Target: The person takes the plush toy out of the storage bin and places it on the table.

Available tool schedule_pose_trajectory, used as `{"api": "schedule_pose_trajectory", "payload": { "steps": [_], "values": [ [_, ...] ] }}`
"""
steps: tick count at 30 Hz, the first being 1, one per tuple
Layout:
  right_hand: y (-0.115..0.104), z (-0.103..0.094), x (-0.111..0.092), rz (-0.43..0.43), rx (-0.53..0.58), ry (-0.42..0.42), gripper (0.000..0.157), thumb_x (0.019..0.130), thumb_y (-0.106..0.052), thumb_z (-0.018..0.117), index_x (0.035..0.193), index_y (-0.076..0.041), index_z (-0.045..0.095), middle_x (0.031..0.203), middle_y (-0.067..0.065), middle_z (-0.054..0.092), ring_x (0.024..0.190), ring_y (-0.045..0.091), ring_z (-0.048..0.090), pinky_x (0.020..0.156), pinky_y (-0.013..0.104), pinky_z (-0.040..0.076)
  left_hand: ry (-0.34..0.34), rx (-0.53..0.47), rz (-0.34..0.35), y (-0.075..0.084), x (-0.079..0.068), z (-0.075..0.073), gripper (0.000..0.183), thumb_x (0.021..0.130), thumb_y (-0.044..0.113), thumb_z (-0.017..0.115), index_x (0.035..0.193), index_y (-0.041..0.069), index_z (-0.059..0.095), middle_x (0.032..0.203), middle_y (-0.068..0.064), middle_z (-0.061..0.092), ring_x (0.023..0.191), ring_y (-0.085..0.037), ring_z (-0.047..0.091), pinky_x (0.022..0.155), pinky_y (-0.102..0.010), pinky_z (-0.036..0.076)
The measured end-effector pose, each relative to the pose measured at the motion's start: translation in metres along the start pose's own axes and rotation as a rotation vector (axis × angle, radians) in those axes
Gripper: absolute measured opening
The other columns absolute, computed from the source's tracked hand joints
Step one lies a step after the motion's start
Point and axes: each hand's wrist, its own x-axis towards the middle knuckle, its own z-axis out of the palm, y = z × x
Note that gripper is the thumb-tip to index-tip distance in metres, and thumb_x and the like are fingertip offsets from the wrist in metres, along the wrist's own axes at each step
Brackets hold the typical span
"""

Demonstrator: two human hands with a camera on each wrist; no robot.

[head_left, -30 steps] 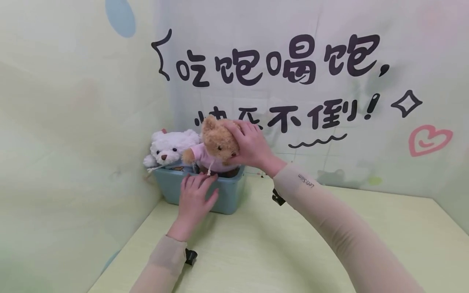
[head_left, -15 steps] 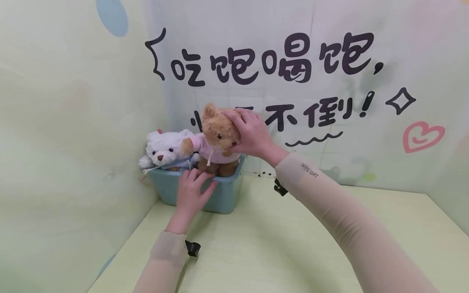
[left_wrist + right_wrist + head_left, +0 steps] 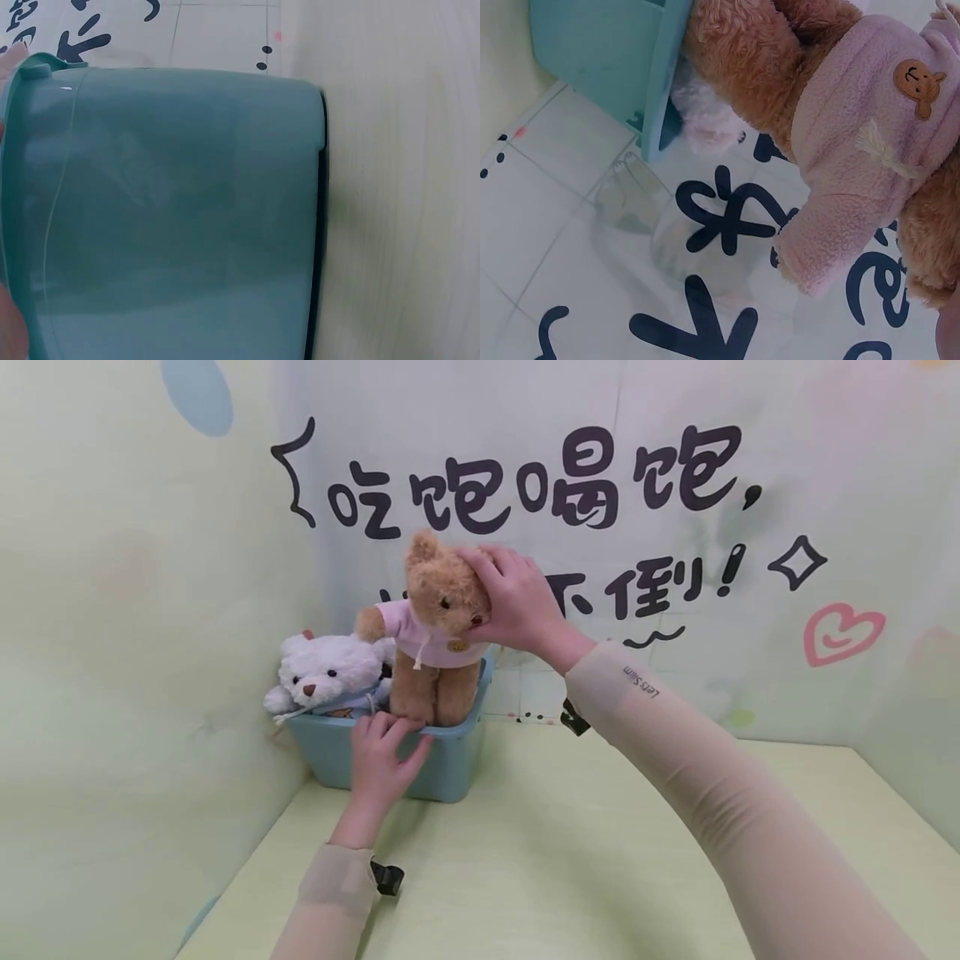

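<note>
A brown teddy bear (image 3: 431,681) in a pink hooded top is upright over the right part of the blue-green plastic bin (image 3: 452,764). My right hand (image 3: 521,602) grips its head from the right side, thumb near the muzzle. The bear's feet are close to the bin's front rim. My left hand (image 3: 381,764) holds that front rim, fingers hooked over it and thumb against the outer wall. Inside the bin's left part sits a white teddy bear (image 3: 333,668) in a blue top. The right wrist view shows the brown bear's pink top (image 3: 855,112) with a small bear patch.
The bin stands on a pale green table (image 3: 585,843), in the back left corner between a pastel left wall (image 3: 135,652) and a back wall with large black lettering (image 3: 588,477). Table surface extends right of the bin.
My right hand has lifted the brown bear upward, bringing its legs out above the rim. The left hand has stayed at the rim. The head view has shifted slightly right.
</note>
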Motion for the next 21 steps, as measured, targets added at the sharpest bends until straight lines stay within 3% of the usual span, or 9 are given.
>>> {"api": "schedule_pose_trajectory", "payload": {
  "steps": [10, 21],
  "values": [
    [0.009, -0.026, 0.013, -0.012, -0.008, 0.056, 0.096, 0.059, -0.045, 0.089, 0.138, -0.012, 0.045, 0.126, 0.014, 0.054, 0.112, 0.031, 0.053, 0.091, 0.048, 0.042, 0.022, 0.007, -0.027, 0.002, -0.002, -0.001, 0.022, 0.084, 0.031, 0.065, 0.086, 0.009, 0.069, 0.079, -0.008, 0.052, 0.071, -0.032, 0.045, 0.071, -0.049, 0.032],
    [0.035, -0.071, 0.003, 0.047, -0.119, -0.004, 0.094, 0.061, -0.047, 0.088, 0.137, -0.012, 0.046, 0.129, 0.013, 0.052, 0.117, 0.032, 0.050, 0.092, 0.048, 0.039, 0.019, 0.005, -0.026, 0.004, -0.002, -0.001, 0.021, 0.084, 0.027, 0.065, 0.089, 0.007, 0.069, 0.079, -0.008, 0.051, 0.071, -0.032, 0.043, 0.070, -0.048, 0.031]
  ]
}}
